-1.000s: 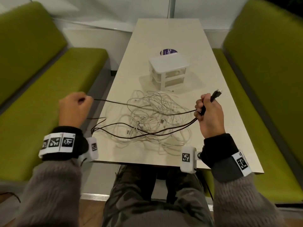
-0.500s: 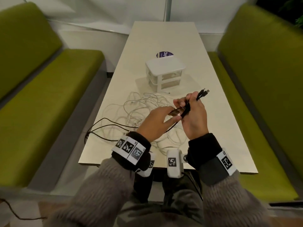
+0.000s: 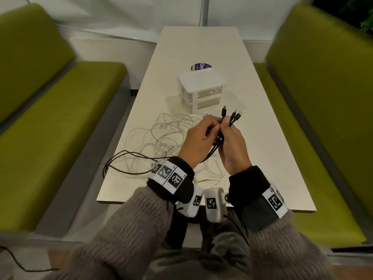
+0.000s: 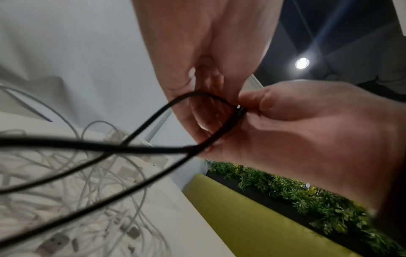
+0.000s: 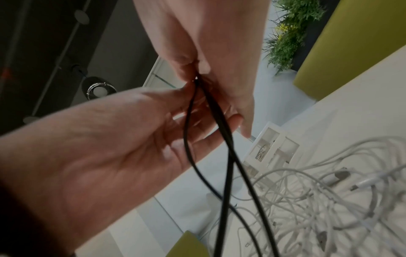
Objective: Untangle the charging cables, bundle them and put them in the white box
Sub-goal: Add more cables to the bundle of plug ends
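On the left, a slack loop of the black cable (image 3: pixel 129 161) lies on the desk (image 3: pixel 262 150) and hangs a little over its left edge, its strands running rightward and upward toward the hands. Beneath and beside it the white cables (image 3: pixel 171 138) sprawl in a loose tangle across the middle of the desk.

The left hand (image 3: pixel 198 144) is raised above that tangle, its grip narrow: the fingertips (image 4: pixel 193 81) curl in and pinch the black cable where it meets the other hand. The left wrist view shows a small loop of black cable (image 4: pixel 153 149) passing round those fingers.

Just beside it and touching it, the right hand (image 3: pixel 232 150) has its grip closed round the same black strands (image 5: pixel 228 156), thumb pressed against them. Three black plug ends (image 3: pixel 232 114) stick out above the fist, pointing up and away from the person, fanned slightly apart. The cable's long axis runs from these plugs down through both hands, then out to the left.

Beyond the hands stands the white box (image 3: pixel 201 87), upright on the desk, clear of the cables.
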`<act>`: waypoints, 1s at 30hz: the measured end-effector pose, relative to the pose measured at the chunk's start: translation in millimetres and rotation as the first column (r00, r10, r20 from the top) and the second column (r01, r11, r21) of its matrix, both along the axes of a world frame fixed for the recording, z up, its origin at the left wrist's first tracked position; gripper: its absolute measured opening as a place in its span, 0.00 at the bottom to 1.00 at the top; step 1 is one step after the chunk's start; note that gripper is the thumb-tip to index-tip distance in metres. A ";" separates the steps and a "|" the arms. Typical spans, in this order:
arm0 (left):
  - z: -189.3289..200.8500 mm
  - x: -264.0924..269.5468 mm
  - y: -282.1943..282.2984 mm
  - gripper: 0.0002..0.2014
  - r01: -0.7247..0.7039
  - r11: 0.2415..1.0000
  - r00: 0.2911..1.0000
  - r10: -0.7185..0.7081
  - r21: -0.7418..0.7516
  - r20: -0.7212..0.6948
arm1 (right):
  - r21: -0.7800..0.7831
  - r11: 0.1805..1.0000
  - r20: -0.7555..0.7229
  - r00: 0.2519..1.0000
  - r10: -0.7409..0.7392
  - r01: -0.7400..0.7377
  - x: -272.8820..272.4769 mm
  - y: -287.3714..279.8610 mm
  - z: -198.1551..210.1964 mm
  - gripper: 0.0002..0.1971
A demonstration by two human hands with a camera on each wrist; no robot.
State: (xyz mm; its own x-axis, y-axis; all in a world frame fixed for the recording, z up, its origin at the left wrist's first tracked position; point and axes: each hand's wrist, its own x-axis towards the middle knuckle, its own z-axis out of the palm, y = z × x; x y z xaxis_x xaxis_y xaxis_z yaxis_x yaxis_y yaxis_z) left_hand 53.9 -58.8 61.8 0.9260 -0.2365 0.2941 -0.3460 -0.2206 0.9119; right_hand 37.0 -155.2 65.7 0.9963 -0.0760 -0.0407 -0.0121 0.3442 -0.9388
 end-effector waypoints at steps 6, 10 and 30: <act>-2.0 -1.1 14.1 0.10 0.319 0.943 0.936 -0.297 0.099 -0.189 | -0.064 0.998 0.051 0.999 -0.009 0.012 6.7 -19.0 1.5 0.18; -15.7 -1.2 34.7 0.14 0.383 0.873 0.918 -0.326 0.301 -0.225 | 0.222 0.973 0.003 0.998 -0.062 0.060 9.9 -37.4 4.9 0.17; -53.2 23.8 172.9 0.14 0.200 0.681 0.940 0.070 0.704 -0.334 | 0.306 0.834 -0.017 0.878 -0.477 0.459 4.8 -122.2 -2.8 0.18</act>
